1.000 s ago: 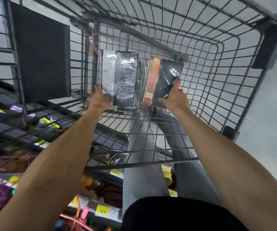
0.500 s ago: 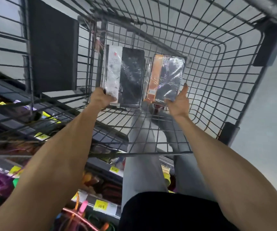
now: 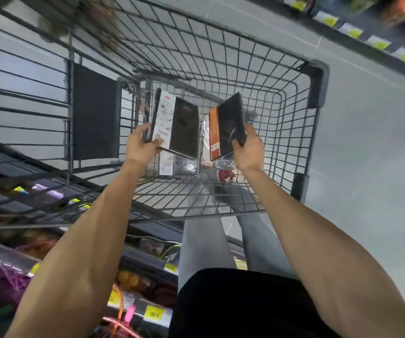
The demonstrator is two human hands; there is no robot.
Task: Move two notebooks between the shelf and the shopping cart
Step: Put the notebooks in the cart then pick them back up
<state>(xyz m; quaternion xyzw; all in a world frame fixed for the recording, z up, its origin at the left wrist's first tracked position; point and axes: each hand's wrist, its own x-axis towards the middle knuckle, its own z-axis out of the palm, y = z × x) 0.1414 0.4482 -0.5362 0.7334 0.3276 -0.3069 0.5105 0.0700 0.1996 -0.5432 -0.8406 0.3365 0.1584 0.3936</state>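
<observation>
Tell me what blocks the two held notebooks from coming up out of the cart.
Nothing visible does. The left hand grips the white-banded notebook and the right hand the orange-banded notebook, both inside the open-topped shopping cart. More wrapped notebooks lie beneath them, not above.

left hand [image 3: 141, 145] | right hand [image 3: 249, 150] | both notebooks [image 3: 177, 126] now lifted, tilted inward

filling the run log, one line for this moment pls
left hand: grip on white-banded notebook | right hand: grip on orange-banded notebook | both lifted inside shopping cart | more wrapped notebooks below
</observation>
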